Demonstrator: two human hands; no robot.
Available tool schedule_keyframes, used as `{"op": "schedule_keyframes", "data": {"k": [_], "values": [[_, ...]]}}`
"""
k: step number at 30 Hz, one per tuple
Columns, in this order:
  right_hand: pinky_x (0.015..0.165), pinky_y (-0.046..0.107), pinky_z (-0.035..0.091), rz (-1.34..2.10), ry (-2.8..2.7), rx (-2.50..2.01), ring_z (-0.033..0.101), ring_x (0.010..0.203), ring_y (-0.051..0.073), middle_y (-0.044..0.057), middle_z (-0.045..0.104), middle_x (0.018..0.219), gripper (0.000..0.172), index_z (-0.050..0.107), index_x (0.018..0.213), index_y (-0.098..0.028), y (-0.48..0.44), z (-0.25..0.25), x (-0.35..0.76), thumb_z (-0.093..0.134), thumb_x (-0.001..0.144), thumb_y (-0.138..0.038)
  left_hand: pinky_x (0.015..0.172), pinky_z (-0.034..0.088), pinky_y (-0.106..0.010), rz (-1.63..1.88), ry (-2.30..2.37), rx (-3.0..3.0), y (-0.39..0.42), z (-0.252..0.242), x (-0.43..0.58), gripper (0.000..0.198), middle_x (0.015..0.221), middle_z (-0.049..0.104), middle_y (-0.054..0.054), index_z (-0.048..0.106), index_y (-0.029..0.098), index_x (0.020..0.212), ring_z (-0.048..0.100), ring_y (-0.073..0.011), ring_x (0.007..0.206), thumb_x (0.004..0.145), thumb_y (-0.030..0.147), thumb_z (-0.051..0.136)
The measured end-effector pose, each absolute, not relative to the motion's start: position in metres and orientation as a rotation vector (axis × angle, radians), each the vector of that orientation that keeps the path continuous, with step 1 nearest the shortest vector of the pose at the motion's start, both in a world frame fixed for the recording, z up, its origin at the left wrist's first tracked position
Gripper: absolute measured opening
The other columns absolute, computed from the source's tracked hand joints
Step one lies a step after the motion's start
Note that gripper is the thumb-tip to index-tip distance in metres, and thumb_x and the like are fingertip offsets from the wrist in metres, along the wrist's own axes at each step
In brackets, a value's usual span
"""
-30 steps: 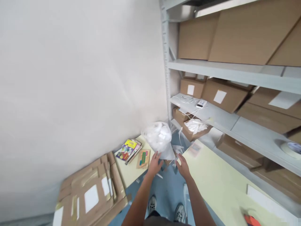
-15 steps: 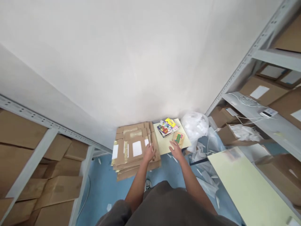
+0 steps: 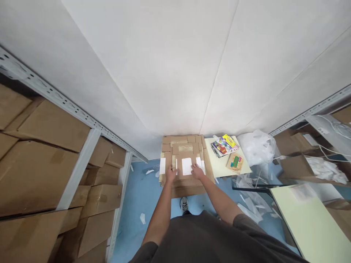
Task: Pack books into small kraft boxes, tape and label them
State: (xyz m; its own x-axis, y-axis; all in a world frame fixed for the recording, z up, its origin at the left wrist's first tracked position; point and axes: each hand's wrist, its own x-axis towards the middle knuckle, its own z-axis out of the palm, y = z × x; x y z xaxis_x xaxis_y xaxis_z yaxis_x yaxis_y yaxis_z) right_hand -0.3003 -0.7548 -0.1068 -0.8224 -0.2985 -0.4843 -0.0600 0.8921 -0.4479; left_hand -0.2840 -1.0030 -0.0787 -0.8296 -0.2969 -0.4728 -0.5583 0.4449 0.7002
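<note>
A pile of flattened cardboard boxes (image 3: 184, 149) lies low against the wall in front of me, with white paper labels and strips of tape on its top sheets. My left hand (image 3: 171, 174) rests on the left part of the pile, beside a tape strip, its fingers a little apart. At the lower right of the central white label (image 3: 187, 166), my right hand (image 3: 197, 171) touches the cardboard with spread fingers. Neither hand visibly lifts anything. The undersides of both hands are hidden.
Right of the pile, a pale yellow board (image 3: 216, 168) holds colourful booklets (image 3: 224, 145) and a wooden puzzle-like block (image 3: 235, 163). Beyond it sit a white plastic bag (image 3: 256, 148) and scattered scraps. Shelves with cardboard boxes (image 3: 41, 171) flank both sides; another pale tabletop (image 3: 309, 219) stands lower right.
My right hand has left the wooden block's side and moved left onto the cardboard pile. My left hand has shifted left across the pile. The view has turned left.
</note>
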Motion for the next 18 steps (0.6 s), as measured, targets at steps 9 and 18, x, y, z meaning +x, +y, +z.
{"op": "schedule_keyframes", "data": {"k": [9, 18], "values": [[0.128, 0.050, 0.027, -0.950, 2.537, -0.039, 0.024, 0.161, 0.033, 0.012, 0.036, 0.171, 0.080, 0.041, 0.162, -0.019, -0.738, -0.112, -0.297, 0.061, 0.085, -0.025, 0.086, 0.049, -0.032, 1.769, 2.216, -0.933, -1.019, -0.087, -0.290, 0.026, 0.079, 0.066, -0.001, 0.058, 0.022, 0.078, 0.068, -0.0229, 0.091, 0.064, 0.007, 0.074], [0.105, 0.050, 0.053, -1.781, 2.093, 0.674, 0.068, 0.121, 0.032, 0.014, 0.072, 0.128, 0.083, 0.057, 0.146, -0.023, -0.702, -0.104, -0.289, 0.075, 0.067, -0.040, 0.068, 0.046, -0.025, 2.173, 1.806, -0.768, -1.021, -0.071, -0.276, 0.040, 0.069, 0.060, 0.005, 0.061, 0.021, 0.086, 0.062, -0.0147, 0.068, 0.056, 0.024, 0.087]]}}
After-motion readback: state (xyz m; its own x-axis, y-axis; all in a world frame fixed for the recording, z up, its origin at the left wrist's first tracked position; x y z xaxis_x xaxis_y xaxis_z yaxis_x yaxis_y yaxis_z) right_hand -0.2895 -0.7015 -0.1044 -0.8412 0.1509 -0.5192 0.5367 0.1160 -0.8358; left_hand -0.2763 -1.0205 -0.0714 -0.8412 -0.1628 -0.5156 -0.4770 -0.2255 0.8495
